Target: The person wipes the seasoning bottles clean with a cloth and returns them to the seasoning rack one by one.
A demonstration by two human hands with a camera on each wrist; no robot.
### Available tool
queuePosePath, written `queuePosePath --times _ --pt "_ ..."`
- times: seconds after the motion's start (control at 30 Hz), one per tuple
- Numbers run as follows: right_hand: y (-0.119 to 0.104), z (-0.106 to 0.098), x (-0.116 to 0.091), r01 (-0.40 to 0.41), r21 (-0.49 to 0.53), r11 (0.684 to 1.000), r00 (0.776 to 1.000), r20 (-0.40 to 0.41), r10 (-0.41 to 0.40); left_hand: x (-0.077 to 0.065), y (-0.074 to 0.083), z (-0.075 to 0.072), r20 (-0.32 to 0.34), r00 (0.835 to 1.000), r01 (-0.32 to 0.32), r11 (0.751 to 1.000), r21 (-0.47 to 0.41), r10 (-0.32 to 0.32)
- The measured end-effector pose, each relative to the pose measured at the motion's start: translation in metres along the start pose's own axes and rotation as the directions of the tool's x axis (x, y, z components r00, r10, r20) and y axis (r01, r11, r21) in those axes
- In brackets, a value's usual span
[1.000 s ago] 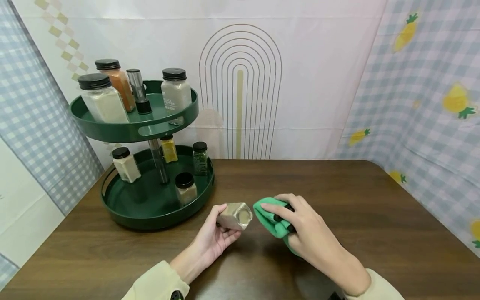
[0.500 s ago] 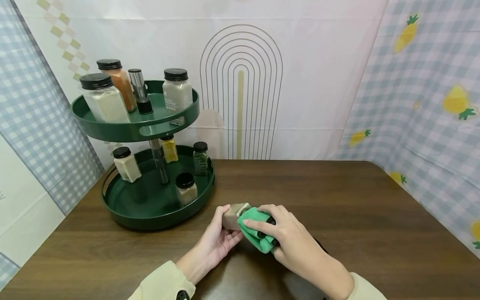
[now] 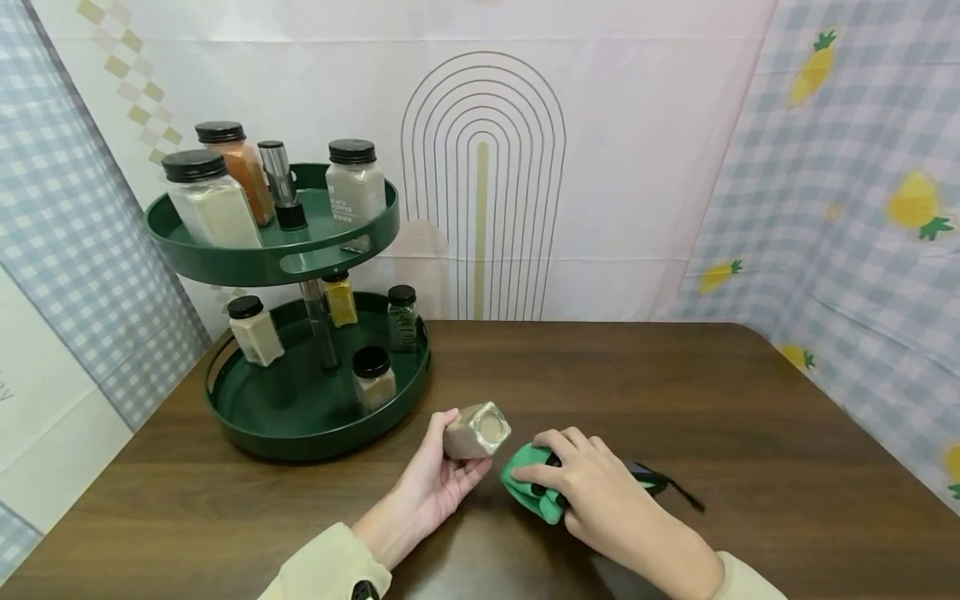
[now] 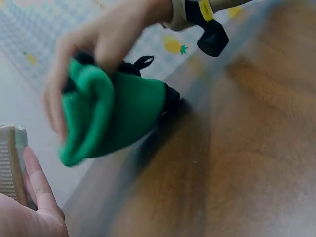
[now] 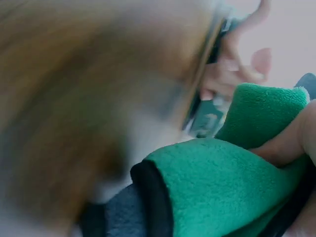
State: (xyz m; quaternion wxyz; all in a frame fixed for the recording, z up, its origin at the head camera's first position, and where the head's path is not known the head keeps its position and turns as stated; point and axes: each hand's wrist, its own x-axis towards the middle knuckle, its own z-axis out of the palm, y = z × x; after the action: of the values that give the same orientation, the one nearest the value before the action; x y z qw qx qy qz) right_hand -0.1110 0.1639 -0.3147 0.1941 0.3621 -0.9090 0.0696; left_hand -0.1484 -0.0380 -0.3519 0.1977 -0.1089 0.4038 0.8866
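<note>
My left hand [image 3: 420,500] grips a square glass spice jar [image 3: 474,432] between thumb and fingers. The jar lies tilted, its clear end turned right and toward me, while its other end is hidden by the hand. Small printed text shows on the jar [image 4: 8,168] in the left wrist view. Just right of the jar and slightly lower, my right hand [image 3: 607,496] pinches a bunched green cloth [image 3: 525,487] with black edging. The cloth [image 5: 207,182] is folded over under the fingers in the right wrist view. A gap separates cloth and jar.
A two-tier green turntable [image 3: 300,446] stands at the left. Its upper tier [image 3: 255,268] bears several large black-capped jars and a silver-and-black cylinder; smaller jars [image 3: 373,379] stand on the lower tier. The brown wooden table [image 3: 600,375] ends at a curtained wall.
My right hand brought the cloth left onto the jar's end, then drew it back down and to the right. The left hand kept its grip and shifted slightly right.
</note>
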Motion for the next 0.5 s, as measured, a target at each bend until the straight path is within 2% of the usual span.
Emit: queuePosePath --times 0.07,0.13,0.23,0.3,0.4,0.5 --pt "0.003 -0.001 -0.001 -0.028 -0.024 0.999 0.999 -0.018 0.028 0.000 0.002 0.001 0.015 1.000 -0.004 1.000 0.019 0.004" --pt "0.004 -0.005 0.000 -0.049 -0.022 0.999 0.994 -0.096 0.046 0.000 0.003 0.003 0.027 1.000 -0.006 1.000 0.030 0.006" --pt "0.003 -0.011 0.006 -0.046 0.006 0.999 0.970 -0.239 0.046 0.000 0.004 0.002 0.020 1.000 -0.010 1.000 0.027 0.009" --pt "0.000 -0.013 0.010 -0.012 0.035 0.999 0.953 -0.301 0.022 0.000 0.005 0.001 0.004 1.000 -0.009 1.000 0.020 0.008" --pt "-0.006 -0.011 0.014 0.064 0.065 0.996 0.946 -0.323 -0.039 0.000 0.005 0.001 0.013 1.000 0.004 1.000 0.031 -0.004" --pt "-0.010 -0.007 0.016 0.126 0.057 0.990 0.949 -0.296 -0.104 0.001 0.004 0.002 0.050 0.999 0.018 0.998 0.054 -0.021"
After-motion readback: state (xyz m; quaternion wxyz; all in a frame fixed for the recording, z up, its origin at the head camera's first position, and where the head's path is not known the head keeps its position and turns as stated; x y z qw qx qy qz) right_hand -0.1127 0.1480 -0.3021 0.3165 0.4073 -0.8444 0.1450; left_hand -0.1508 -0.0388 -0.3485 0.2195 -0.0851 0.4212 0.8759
